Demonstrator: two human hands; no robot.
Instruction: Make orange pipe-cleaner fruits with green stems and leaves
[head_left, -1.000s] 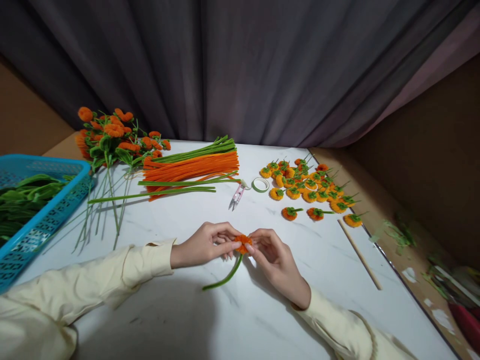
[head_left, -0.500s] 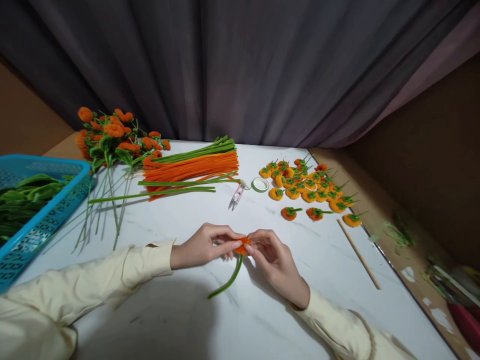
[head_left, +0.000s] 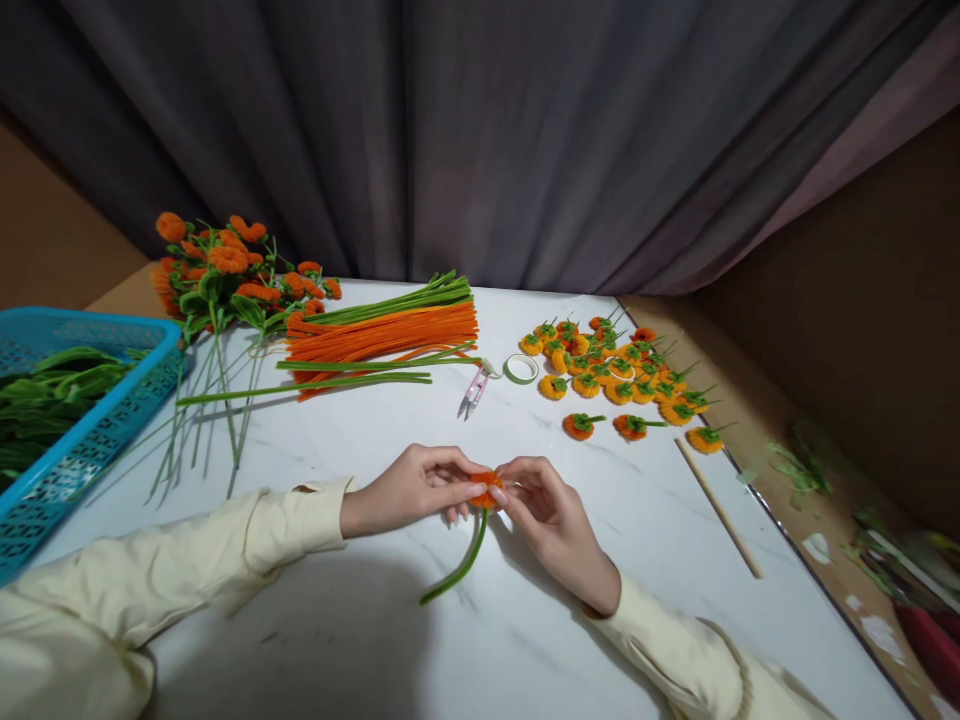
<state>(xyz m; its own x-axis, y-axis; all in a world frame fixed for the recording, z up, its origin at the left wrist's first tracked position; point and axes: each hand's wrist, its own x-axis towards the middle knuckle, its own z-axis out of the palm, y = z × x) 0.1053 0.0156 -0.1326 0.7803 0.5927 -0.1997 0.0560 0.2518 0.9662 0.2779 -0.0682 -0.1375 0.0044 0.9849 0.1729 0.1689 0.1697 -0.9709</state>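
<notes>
A small orange pipe-cleaner pumpkin with a green stem trailing toward me is pinched between both hands just above the white table. My left hand grips it from the left with thumb and fingers closed on it. From the right, my right hand pinches the same piece with its fingertips. Both arms wear cream sleeves.
Several finished orange pumpkins lie at the back right, next to a wooden stick. Snips and a tape roll sit mid-table. Orange and green pipe cleaners, finished flower stems and a blue basket are on the left.
The green stem's free end has swung slightly to the right and toward me. Both hands stay in place on the orange piece.
</notes>
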